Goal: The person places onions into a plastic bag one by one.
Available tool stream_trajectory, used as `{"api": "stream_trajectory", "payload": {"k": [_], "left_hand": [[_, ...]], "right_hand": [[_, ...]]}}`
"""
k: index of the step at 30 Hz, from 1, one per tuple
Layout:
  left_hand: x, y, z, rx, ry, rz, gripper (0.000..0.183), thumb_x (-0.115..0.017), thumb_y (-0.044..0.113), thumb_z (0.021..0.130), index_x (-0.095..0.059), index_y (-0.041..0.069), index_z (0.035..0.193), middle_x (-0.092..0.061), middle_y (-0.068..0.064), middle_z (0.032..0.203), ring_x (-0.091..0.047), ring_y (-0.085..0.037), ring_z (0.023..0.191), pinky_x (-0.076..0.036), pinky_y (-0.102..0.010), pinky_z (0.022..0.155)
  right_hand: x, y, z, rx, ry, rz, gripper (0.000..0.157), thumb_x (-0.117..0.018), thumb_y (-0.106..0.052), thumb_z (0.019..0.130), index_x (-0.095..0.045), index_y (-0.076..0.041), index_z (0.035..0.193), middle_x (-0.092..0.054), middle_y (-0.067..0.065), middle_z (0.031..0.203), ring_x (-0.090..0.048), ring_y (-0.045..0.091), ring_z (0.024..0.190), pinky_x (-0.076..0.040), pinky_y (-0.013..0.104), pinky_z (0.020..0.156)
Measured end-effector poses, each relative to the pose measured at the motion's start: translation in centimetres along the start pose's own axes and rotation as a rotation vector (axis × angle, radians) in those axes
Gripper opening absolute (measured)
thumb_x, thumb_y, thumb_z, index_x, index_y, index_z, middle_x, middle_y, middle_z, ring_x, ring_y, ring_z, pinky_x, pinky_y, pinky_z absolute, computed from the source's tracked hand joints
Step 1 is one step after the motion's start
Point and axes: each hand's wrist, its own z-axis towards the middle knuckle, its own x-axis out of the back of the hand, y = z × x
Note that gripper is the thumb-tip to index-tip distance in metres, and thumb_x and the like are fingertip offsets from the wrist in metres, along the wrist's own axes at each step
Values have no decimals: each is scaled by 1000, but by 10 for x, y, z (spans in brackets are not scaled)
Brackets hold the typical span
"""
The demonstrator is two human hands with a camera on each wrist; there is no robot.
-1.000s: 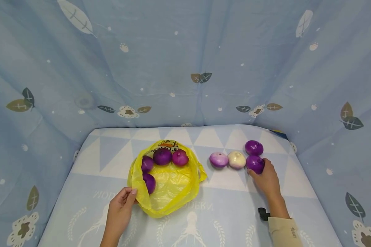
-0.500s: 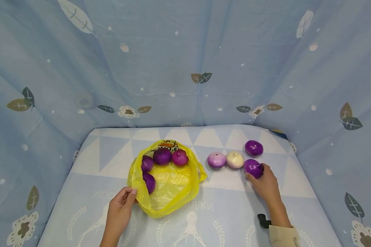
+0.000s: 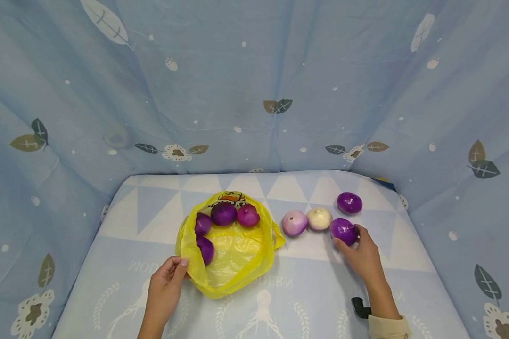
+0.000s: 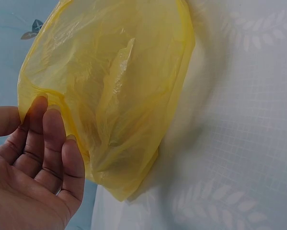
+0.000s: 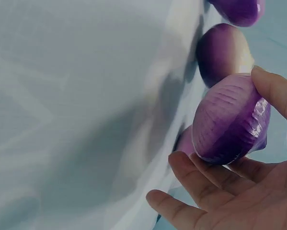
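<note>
Purple onion (image 3: 344, 231) gripped in my R hand (image 3: 362, 254), frame centre-right; L hand (image 3: 164, 292) pinches yellow bag (image 3: 233, 263) rim, lower left.

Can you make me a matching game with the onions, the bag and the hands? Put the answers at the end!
Things:
1. Yellow bag
2. White onion
3. Left hand
4. Right hand

Clues:
A. grips a dark purple onion
B. holds the bag's edge
C. has four purple onions inside
D. lies on the table between two purple onions

Pairs: 1-C, 2-D, 3-B, 4-A
</note>
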Motion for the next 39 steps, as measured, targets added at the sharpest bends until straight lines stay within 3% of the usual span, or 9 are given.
{"api": "stream_trajectory", "payload": {"k": [5,13,17,28,39], "left_hand": [[0,-1,0,-13,-5,-5,36,-58,34,110,-66,0,117,-72,-11,111,-69,-10,92,-61,-30,85],[0,-1,0,-14,-5,-10,36,-58,34,110,-66,0,117,-72,-11,111,-69,-10,92,-62,-29,85],[0,0,0,-14,-4,-7,35,-58,34,110,-66,0,116,-72,-12,111,-69,-9,92,-62,-29,85],[0,1,-2,-15,5,-2,34,-57,32,110,-65,-1,115,-72,-12,111,-69,-10,92,-62,-29,85],[0,1,-3,-39,6,-15,33,-58,30,110,-65,-2,114,-72,-13,109,-69,-11,90,-62,-30,85]], "right_hand": [[2,-9,-3,14,0,8,93,-78,-39,96,-28,9,157,-39,37,154,-42,52,140,-37,64,115],[8,-30,-11,155,70,14,86,-80,-35,95,-35,10,153,-47,35,148,-49,52,133,-41,67,111],[10,-40,-15,186,77,4,86,-81,-34,94,-36,9,153,-48,34,147,-50,50,132,-42,67,110],[13,-68,-25,248,27,-21,90,-82,-38,93,-34,3,157,-45,30,153,-45,49,140,-40,67,111],[-12,-101,-38,341,-49,-53,88,-85,-35,91,-38,-2,157,-47,21,155,-50,43,138,-45,62,110]]}}
